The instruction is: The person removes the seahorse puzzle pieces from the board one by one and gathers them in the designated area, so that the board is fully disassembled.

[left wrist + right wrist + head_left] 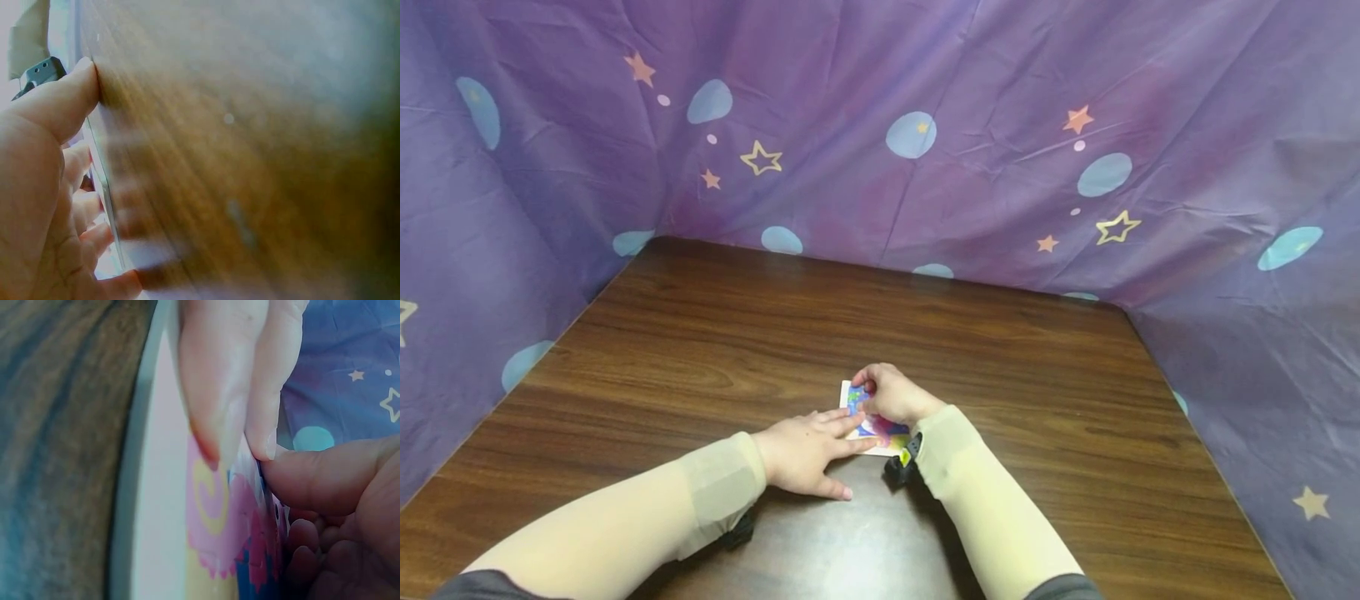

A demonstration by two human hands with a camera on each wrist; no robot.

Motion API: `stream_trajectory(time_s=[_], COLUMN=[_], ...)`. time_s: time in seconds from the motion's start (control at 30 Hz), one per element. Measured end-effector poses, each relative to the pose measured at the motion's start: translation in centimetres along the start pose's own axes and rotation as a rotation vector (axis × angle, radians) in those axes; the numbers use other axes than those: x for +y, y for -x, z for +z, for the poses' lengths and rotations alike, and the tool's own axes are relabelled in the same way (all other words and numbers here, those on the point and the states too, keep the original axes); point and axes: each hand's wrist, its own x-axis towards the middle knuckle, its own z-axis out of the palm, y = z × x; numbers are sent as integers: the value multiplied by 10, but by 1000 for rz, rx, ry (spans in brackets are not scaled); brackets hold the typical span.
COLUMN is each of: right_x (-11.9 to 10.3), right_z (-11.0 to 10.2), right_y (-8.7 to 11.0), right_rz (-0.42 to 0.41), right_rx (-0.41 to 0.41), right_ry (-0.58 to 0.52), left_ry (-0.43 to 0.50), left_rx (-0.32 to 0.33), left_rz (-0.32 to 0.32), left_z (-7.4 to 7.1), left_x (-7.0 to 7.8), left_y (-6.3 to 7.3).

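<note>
A small flat picture board [887, 430] with a white border and bright printed colours lies on the table. The right wrist view shows its pink patch with a yellow swirl [209, 494] close up, with faint seams like a jigsaw puzzle's. My left hand [808, 450] lies spread, its fingertips resting on the board's near left part and its thumb on the table beside it. At the board's far part, my right hand [891, 396] has bent fingers and thumb touching the print. Its thumb [325, 478] meets a left fingertip; whether it pinches a piece is hidden.
The brown wood-grain table [737, 350] is ringed by a purple curtain [820, 192] with stars and blue spots. A black wrist device [900, 468] hangs under my right wrist, close to the board's near right corner. Another dark device [737, 531] sits under my left wrist.
</note>
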Motion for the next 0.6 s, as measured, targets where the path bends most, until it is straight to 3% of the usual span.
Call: stream_trajectory(time_s=[0.6], right_x=[2], right_z=[-1], right_y=[3], right_rz=[-35], right_rx=[16], right_ry=[45], left_ry=[-7], left_rx=[4], left_rz=[4], left_z=[-2], left_x=[1], left_y=[1])
